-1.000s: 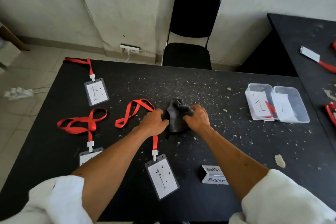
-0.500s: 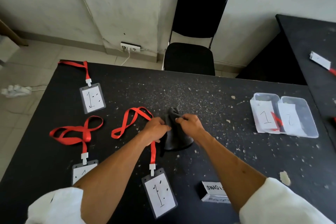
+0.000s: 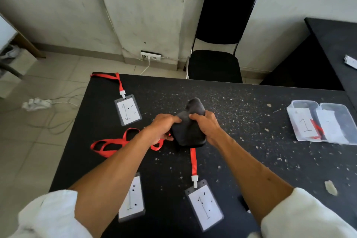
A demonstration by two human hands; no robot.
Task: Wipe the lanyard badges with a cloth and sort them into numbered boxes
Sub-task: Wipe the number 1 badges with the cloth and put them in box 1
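A dark grey cloth (image 3: 190, 131) hangs above the middle of the black table (image 3: 241, 160), lifted off its top. My left hand (image 3: 164, 127) pinches its left edge and my right hand (image 3: 207, 124) pinches its right edge. Three lanyard badges marked "1" with red straps lie on the table: one at the far left (image 3: 127, 109), one under my left forearm (image 3: 133, 199), one in front (image 3: 205, 206). Two clear plastic boxes (image 3: 320, 121) with paper number labels stand at the right; the left box holds a badge with a red strap.
A black chair (image 3: 220, 44) stands behind the table's far edge. A second black table (image 3: 336, 44) adjoins at the right with a white item on it. White flecks and a larger scrap (image 3: 330, 187) dot the tabletop. Cables and a power strip lie on the floor at left.
Both hands have lifted the cloth off the table and hold it up between them. The view has tilted, so the front badges sit lower in frame and the folded card near my right arm is hidden.
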